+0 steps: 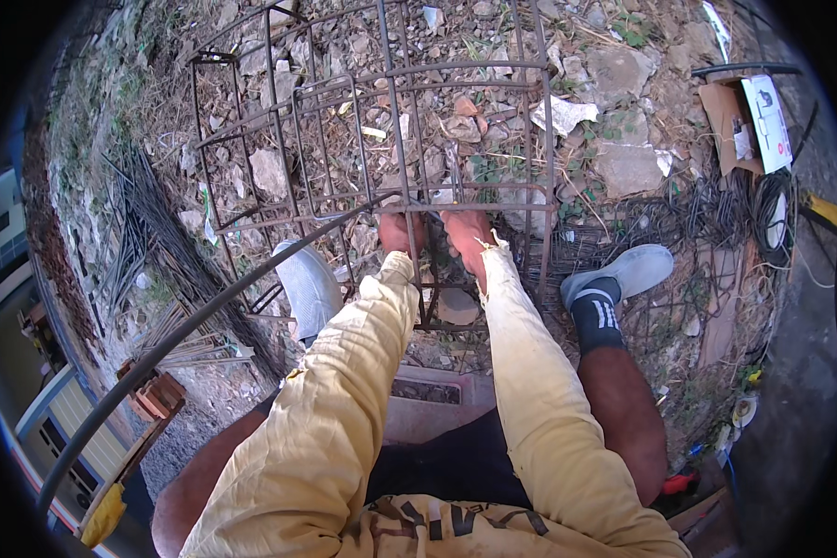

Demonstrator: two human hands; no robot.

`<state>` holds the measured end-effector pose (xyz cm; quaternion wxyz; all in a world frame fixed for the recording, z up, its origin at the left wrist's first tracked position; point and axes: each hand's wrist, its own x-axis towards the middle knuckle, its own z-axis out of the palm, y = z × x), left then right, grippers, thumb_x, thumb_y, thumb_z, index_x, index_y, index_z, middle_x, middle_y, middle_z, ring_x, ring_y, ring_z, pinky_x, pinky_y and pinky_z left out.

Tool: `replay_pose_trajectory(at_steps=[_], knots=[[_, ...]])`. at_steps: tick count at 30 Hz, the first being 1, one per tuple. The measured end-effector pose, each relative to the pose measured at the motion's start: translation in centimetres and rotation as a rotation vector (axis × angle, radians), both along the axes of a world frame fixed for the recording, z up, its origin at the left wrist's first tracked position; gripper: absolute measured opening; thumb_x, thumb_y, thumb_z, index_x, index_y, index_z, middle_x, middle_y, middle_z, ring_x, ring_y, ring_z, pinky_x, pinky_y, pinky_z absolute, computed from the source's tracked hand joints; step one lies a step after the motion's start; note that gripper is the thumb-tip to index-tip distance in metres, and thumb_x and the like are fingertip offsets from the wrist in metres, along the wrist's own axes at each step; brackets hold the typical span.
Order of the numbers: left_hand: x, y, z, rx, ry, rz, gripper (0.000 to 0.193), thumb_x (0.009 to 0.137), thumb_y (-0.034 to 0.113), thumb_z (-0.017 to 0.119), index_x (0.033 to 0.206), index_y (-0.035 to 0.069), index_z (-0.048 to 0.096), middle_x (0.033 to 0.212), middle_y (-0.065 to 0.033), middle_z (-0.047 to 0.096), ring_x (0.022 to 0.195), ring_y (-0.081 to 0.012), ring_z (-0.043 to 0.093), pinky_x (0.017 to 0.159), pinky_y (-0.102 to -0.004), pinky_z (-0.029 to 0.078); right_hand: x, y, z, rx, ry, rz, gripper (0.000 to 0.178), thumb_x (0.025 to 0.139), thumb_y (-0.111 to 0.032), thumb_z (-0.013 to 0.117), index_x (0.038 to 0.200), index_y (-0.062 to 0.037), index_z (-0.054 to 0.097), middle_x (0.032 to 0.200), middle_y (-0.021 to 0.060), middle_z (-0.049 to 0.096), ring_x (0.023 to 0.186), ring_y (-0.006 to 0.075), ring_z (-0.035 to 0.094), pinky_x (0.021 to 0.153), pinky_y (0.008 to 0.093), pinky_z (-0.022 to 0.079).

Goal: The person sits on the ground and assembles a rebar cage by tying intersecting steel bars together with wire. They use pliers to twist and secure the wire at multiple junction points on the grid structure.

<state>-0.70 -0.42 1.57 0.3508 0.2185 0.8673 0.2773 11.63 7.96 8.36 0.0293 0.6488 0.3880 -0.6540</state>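
Rough ground of stones, dry grass and broken concrete [623, 167] fills most of the frame, with a pale building [9, 237] at its far left edge. Next, at middle left, lies a bundle of thin dark rods [149, 219]. From the lower left, one long dark bar [200, 316] rises slantwise to the centre, and its upper end reaches the hands. A wire-like steel cage [390, 73] stands from upper left to upper centre; several of its bars run upward, away from the person, and its near crossbars pass just at the hands. The left hand [400, 232], at the centre, is the nearer one to the slanting bar, which passes just above it; its fingers are curled down and hidden, so I cannot tell what they pinch. Just beside it, the right hand [468, 231] is bent at the same crossbar, and its grip I cannot tell either. Farther right are a grey shoe [646, 268], a coil of dark wire [772, 209] and an open cardboard box [721, 126].
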Motion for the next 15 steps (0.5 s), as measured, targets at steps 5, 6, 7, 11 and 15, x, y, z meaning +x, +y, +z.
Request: replay_pose_trajectory(at_steps=[5,6,7,11,15], knots=[[-0.2,-3.3,-1.7,0.142,-0.061,0.127,0.032,0.080,0.026,0.067,0.085,-0.005,0.063,0.071,-0.0209,0.065,0.061,-0.0289,0.063,0.057,-0.0394,0.048,-2.0,-2.9,0.9,-0.026,-0.049,-0.176,0.017,0.085,-0.019,0.058,0.089,-0.0021,0.059,0.065,0.0045,0.056,0.050,0.0165,0.049,0.045,0.0343,0.039],[0.9,-1.5,1.4,0.113,-0.115,0.075,0.029,0.081,0.022,0.068,0.083,-0.006,0.062,0.072,-0.0165,0.066,0.063,-0.0226,0.062,0.057,-0.0373,0.048,-1.6,-3.3,-0.7,0.091,-0.069,-0.146,0.018,0.085,-0.017,0.058,0.092,-0.0013,0.061,0.068,0.0059,0.059,0.053,0.0175,0.052,0.049,0.0348,0.041],[1.6,-0.3,1.9,0.147,-0.196,0.057,0.028,0.080,0.020,0.068,0.084,-0.007,0.062,0.073,-0.0153,0.067,0.063,-0.0214,0.062,0.057,-0.0362,0.048,-0.8,-3.9,-2.1,0.257,-0.016,-0.169,0.022,0.085,-0.019,0.056,0.094,-0.0001,0.063,0.078,0.0147,0.062,0.070,0.0283,0.057,0.063,0.0396,0.045],[1.1,0.5,4.8,0.089,-0.468,0.120,0.026,0.080,0.018,0.070,0.088,-0.006,0.061,0.077,-0.0114,0.068,0.065,-0.0194,0.062,0.059,-0.0336,0.049,-1.2,-6.4,-4.3,0.439,0.131,-0.240,0.024,0.084,-0.019,0.056,0.097,-0.0015,0.066,0.090,0.0214,0.066,0.087,0.0380,0.063,0.077,0.0424,0.050],[0.1,-0.8,5.3,0.142,-0.956,0.321,0.025,0.091,0.021,0.058,0.099,-0.003,0.062,0.093,-0.0088,0.066,0.077,-0.0152,0.061,0.067,-0.0271,0.049,-1.8,-6.1,0.7,0.078,0.107,-0.491,0.027,0.082,-0.010,0.059,0.107,-0.0040,0.066,0.074,0.0049,0.062,0.061,0.0122,0.056,0.055,0.0288,0.044]])
